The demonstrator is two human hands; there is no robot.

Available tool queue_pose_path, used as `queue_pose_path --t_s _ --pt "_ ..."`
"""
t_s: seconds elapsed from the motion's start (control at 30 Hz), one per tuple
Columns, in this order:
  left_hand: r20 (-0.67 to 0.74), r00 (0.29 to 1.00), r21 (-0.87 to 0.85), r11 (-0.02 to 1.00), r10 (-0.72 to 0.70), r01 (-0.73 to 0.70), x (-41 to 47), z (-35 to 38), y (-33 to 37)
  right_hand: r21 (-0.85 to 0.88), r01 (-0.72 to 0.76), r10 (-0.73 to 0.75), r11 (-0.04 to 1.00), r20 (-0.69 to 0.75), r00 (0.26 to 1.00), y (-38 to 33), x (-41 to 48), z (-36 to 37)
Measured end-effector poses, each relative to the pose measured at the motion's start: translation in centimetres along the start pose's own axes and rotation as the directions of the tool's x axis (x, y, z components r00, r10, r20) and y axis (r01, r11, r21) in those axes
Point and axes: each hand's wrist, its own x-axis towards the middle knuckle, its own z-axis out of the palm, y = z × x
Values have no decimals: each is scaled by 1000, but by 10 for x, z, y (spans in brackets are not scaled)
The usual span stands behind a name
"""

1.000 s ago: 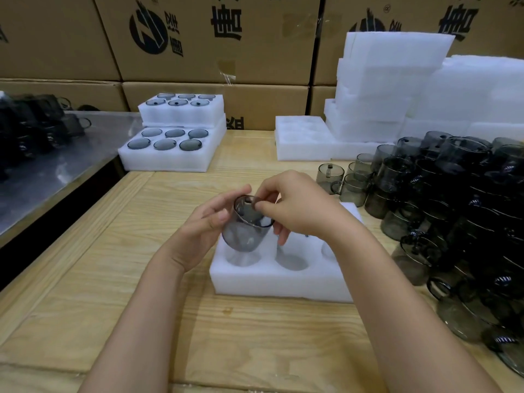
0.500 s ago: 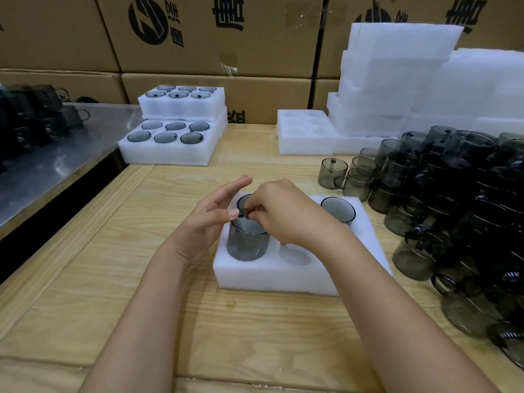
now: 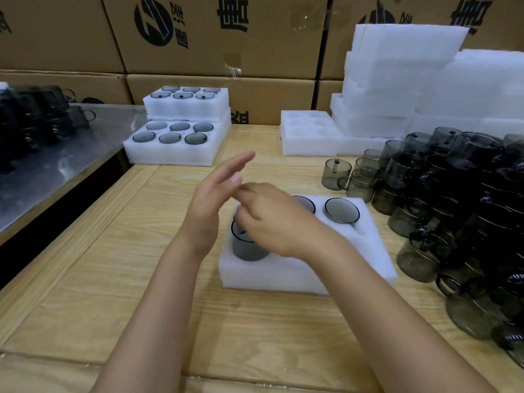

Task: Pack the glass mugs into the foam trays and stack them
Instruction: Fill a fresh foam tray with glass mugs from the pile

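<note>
So the smoky glass mug sits in the front-left pocket of the foam tray, which is pretty much in the middle of the wooden bench. It's upright, and a good chunk of its body pokes up above the foam. The right hand is draped right over the rim with its fingers bent down at the edge of the glass. It's blurry there though, so I honestly can't tell if they're pinching the rim or only touching it. The left hand is up just beside the mug on its left, fingers straight and loosely apart, holding nothing. In the same tray there's a seated mug sunk deep in the back-right pocket, and a second mug next to it, half hidden behind the right hand. Over on the right, a big pile of loose mugs crowds the bench. At the back left, a filled upper tray sits on a filled lower tray, six mugs showing in each. An empty tray lies flat near the back, right beside a tall foam stack, and cardboard boxes line up behind it all.
</note>
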Motion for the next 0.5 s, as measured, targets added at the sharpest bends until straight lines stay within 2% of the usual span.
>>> queue_pose_path --t_s 0.07,0.1,0.13,0.2,0.3,0.37,0.4,0.5 --pt "103 993 132 990 -54 40 -1 7 3 -48 34 -32 998 51 998 -8 -1 13" --pt "157 978 235 967 -135 96 -1 10 2 -145 53 -38 988 102 994 -10 -1 20" --pt "194 954 348 925 -227 149 -2 12 0 -272 72 -27 960 169 985 -11 -2 26" --pt "217 919 505 844 -328 182 -2 12 -4 -370 24 64 929 224 972 -9 -2 34" --pt "239 913 604 787 -330 126 1 13 -6 -425 -21 124 905 217 968 -10 -2 37" --pt "255 909 638 764 -329 97 4 14 -6 -345 -75 164 936 238 957 -8 -2 34" --pt "257 911 648 757 -322 85 5 14 -7 -343 -63 157 937 253 955 -8 -1 33" --pt "243 934 638 769 -261 49 3 12 -13 -538 75 81 840 260 962 -6 1 37"
